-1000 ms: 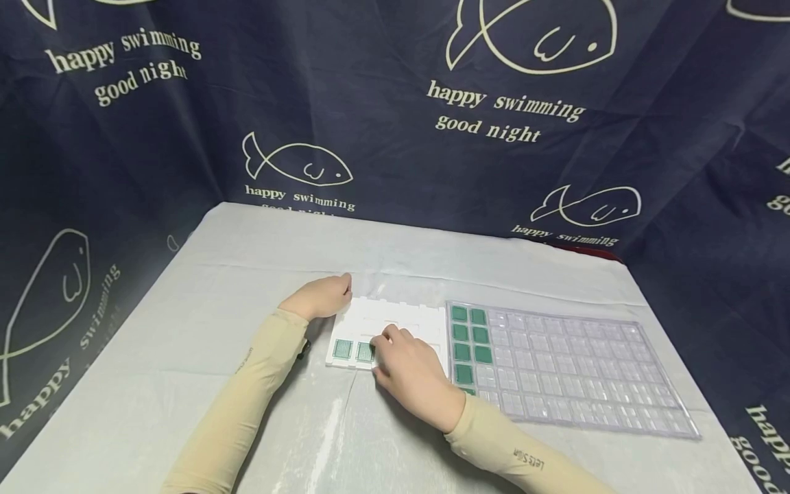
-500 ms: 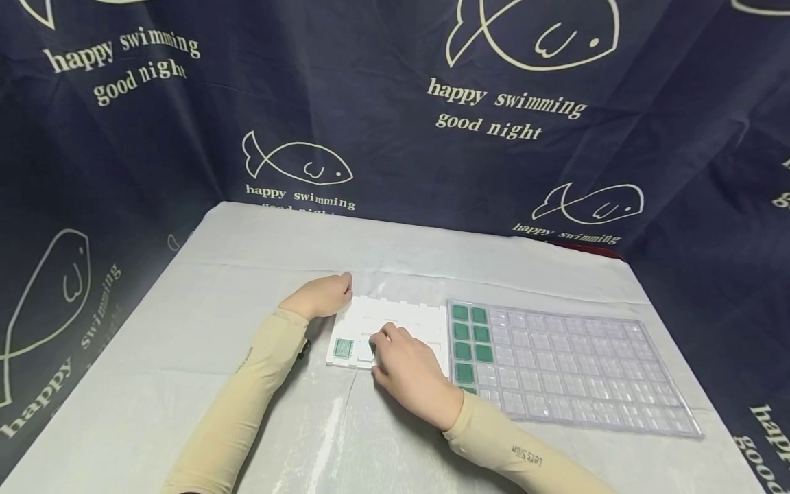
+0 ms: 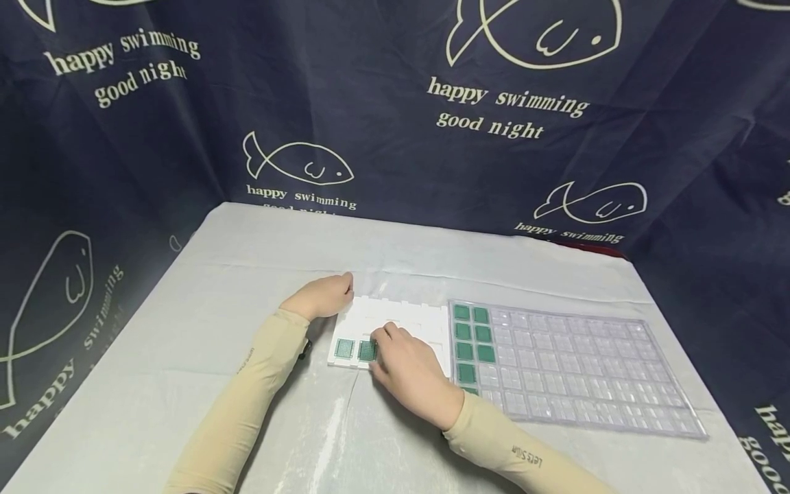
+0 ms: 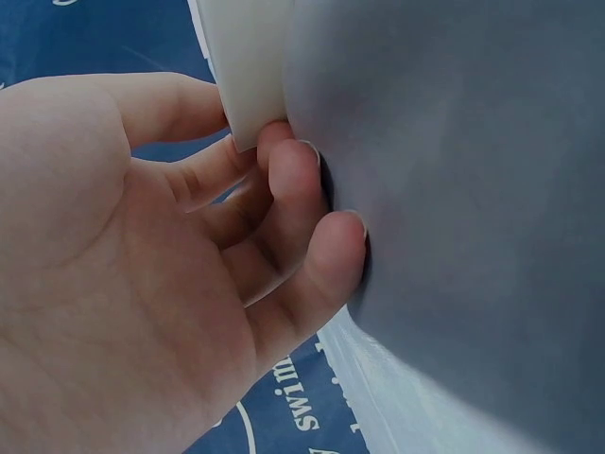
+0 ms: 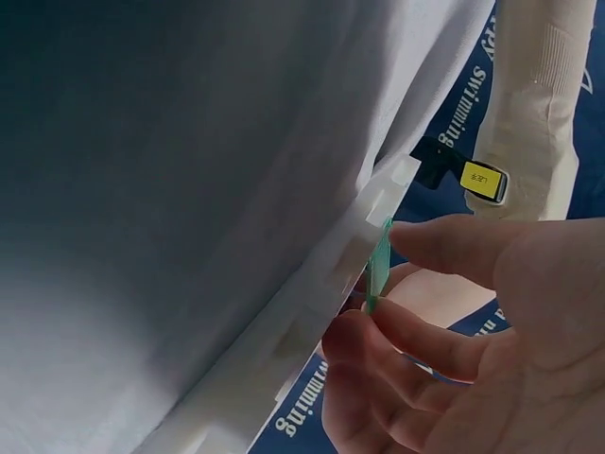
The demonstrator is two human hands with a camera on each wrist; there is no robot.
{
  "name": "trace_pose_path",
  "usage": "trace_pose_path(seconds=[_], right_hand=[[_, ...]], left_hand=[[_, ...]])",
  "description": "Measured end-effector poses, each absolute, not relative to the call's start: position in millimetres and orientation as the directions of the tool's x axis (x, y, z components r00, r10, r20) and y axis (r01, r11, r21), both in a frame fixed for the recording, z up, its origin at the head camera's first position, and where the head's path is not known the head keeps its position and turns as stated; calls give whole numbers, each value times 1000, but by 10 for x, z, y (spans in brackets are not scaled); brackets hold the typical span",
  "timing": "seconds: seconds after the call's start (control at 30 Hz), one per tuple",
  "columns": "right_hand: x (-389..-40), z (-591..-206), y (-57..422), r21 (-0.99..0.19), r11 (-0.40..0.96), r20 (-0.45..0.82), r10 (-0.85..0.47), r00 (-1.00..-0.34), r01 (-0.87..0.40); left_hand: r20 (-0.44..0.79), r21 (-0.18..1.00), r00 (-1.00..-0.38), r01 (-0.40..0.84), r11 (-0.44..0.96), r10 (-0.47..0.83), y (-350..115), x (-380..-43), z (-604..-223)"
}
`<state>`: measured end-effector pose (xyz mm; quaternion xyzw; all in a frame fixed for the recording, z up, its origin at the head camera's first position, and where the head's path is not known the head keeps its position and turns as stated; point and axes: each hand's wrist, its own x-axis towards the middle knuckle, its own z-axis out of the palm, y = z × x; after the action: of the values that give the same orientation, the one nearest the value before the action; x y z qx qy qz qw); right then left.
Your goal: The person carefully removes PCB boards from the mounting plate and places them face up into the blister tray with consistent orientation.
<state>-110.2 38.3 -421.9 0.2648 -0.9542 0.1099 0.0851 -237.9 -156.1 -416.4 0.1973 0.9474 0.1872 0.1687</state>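
At the far left corner of a white slotted tray (image 3: 370, 312), my left hand (image 3: 321, 296) pinches the edge; the left wrist view shows the tray corner (image 4: 255, 85) between thumb and index finger, other fingertips against the tablecloth. My right hand (image 3: 407, 370) is over the tray's front part. Its thumb and fingers pinch a thin green square chip (image 5: 380, 265) by the edges, tilted close over the tray in the right wrist view. To its left, another green gridded chip (image 3: 344, 348) lies flat in the front left slot.
A clear plastic compartment tray (image 3: 574, 370) stands right of the white tray. Several green chips (image 3: 481, 334) fill cells in its two left columns. A grey-white cloth (image 3: 278, 247) covers the table, and a dark blue printed curtain (image 3: 395, 137) hangs behind.
The green chip at my right fingertips tilts up until its green face is hardly seen, then shows green again now. My left hand stays at the tray corner.
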Motion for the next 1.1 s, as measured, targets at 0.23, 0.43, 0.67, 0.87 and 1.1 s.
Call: trace_pose_path(seconds=[0.23, 0.43, 0.67, 0.87, 1.1], right_hand=[[-1119, -4220, 376, -204, 831, 260, -464, -847, -517], [-1132, -4214, 377, -248, 817, 304, -445, -843, -520], [-1122, -4181, 414, -281, 831, 282, -407, -869, -480], [-1125, -4185, 464, -258, 867, 253, -366, -895, -427], [-1104, -4190, 487, -264, 867, 133, -401, -906, -422]], left_hand=[[-241, 417, -866, 315, 853, 438, -1555, -2375, -4159], [-243, 416, -864, 318, 852, 441, -1555, -2372, -4145], [-245, 417, -863, 317, 852, 441, -1558, -2378, -4154], [-249, 417, -863, 315, 852, 441, -1556, -2380, -4164], [-243, 413, -864, 318, 853, 440, -1552, -2379, -4176]])
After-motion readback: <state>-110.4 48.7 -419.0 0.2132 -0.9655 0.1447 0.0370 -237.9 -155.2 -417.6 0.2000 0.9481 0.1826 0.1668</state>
